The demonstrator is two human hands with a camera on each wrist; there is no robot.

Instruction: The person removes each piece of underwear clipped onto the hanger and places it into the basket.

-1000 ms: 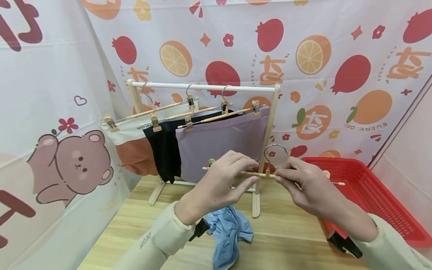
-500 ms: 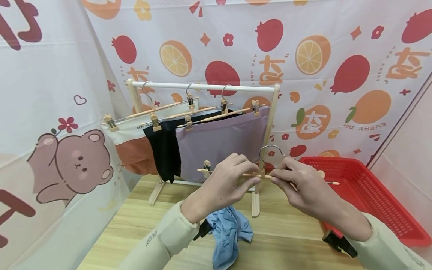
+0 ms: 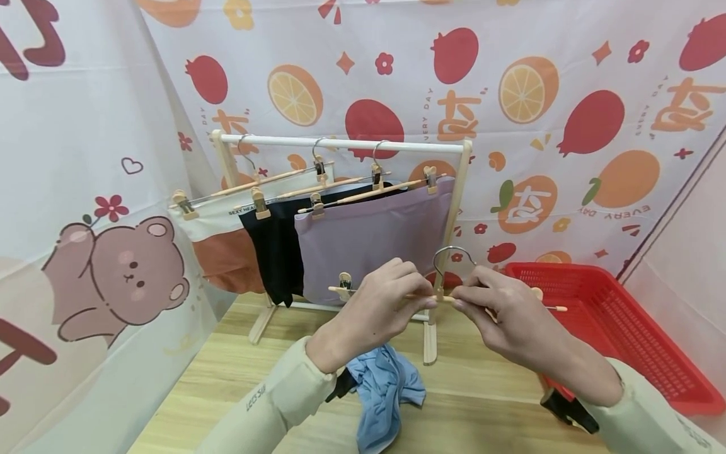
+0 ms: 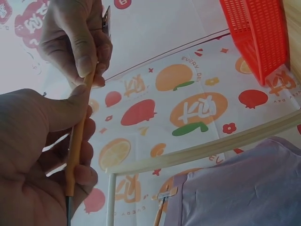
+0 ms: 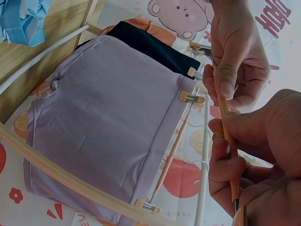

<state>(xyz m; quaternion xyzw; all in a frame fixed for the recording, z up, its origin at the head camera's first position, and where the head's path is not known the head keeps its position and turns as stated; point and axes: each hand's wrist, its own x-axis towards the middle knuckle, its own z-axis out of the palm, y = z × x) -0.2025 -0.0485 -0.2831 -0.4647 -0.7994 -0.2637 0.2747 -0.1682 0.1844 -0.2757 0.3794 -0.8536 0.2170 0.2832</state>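
Both hands hold a clip hanger with a metal hook [image 3: 454, 250] and a thin wooden bar [image 4: 74, 155], in front of the rack. My left hand [image 3: 377, 302] pinches the bar just left of the hook, thumb along it. My right hand [image 3: 510, 309] pinches it just right of the hook, and the two hands' fingertips are close together. One hanger clip [image 3: 345, 282] shows beyond the left hand, with no garment on it. Crumpled blue cloth [image 3: 386, 391] lies on the table below the hands.
A small clothes rack with a white rail [image 3: 340, 144] stands behind. From it hang lilac shorts [image 3: 368, 246], a black garment [image 3: 278, 252] and a white-and-rust garment [image 3: 227, 258], each clipped to a hanger. A red plastic basket [image 3: 652, 328] sits at the right on the wooden table [image 3: 482, 403].
Both hands and the hanger have shifted slightly left, and the right hand has come closer to the left one. The left hand's thumb and fingers have closed onto the bar.
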